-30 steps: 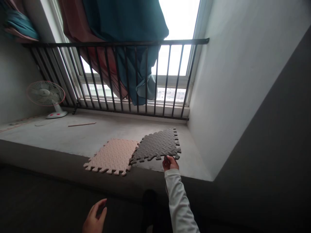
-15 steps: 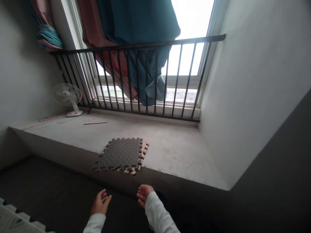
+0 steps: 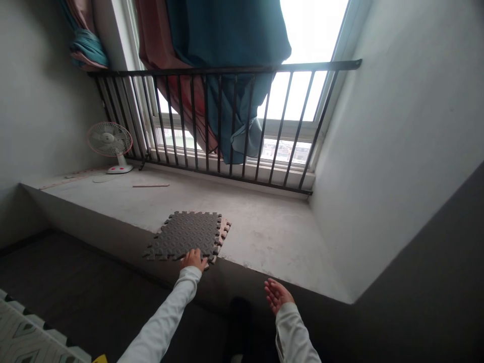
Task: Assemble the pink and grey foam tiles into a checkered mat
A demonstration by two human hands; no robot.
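A grey textured foam puzzle mat tile (image 3: 189,229) lies on top of a light pinkish-beige foam tile (image 3: 225,229), at the front of the window ledge, both partly jutting over its edge. At the front edge of the stack is my left hand (image 3: 193,259), its fingers over the grey tile and closed on its border; what lies under the fingers is hidden. Well to the right of the tiles, my right hand (image 3: 277,295) hovers in front of the ledge, palm turned inward, fingers extended and holding nothing.
The pale ledge (image 3: 272,232) runs below a black railing (image 3: 227,174) and a window with a blue and pink curtain (image 3: 230,35). A small fan (image 3: 109,141) stands at its left end, near a thin stick (image 3: 151,186). A patterned mat (image 3: 26,333) shows at lower left.
My left hand has moved up and right onto the front edge of the foam tiles. My right hand has shifted to the right, away from them. The view has tilted slightly.
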